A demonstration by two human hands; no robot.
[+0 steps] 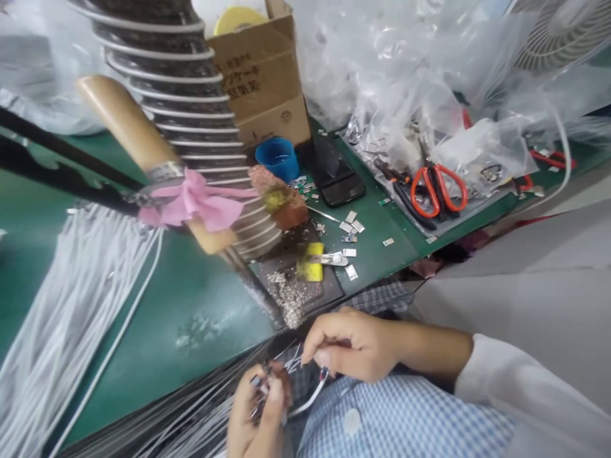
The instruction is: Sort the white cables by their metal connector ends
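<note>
My right hand [356, 343] is closed, thumb and forefinger pinched on the end of a white cable [310, 401], where a small part with a bit of red and blue shows. The cable curves down from there toward my left hand [260, 413]. That hand is closed too, its fingers curled round small dark, shiny metal pieces [255, 381] that are too blurred to name exactly. Both hands are above my lap, in front of the bench edge. Beneath and left of them, many thin white cables [191, 420] lie across the lap.
A wooden-handled iron [126, 121] tied with pink cloth [200, 200] stands beside a ribbed hose [176, 83]. Around it are a yellow sponge [312, 262], small metal connectors [352, 272], a phone [334, 168], a blue cup [277, 159] and red-handled scissors [446, 197]. White cables [71, 286] cover the left.
</note>
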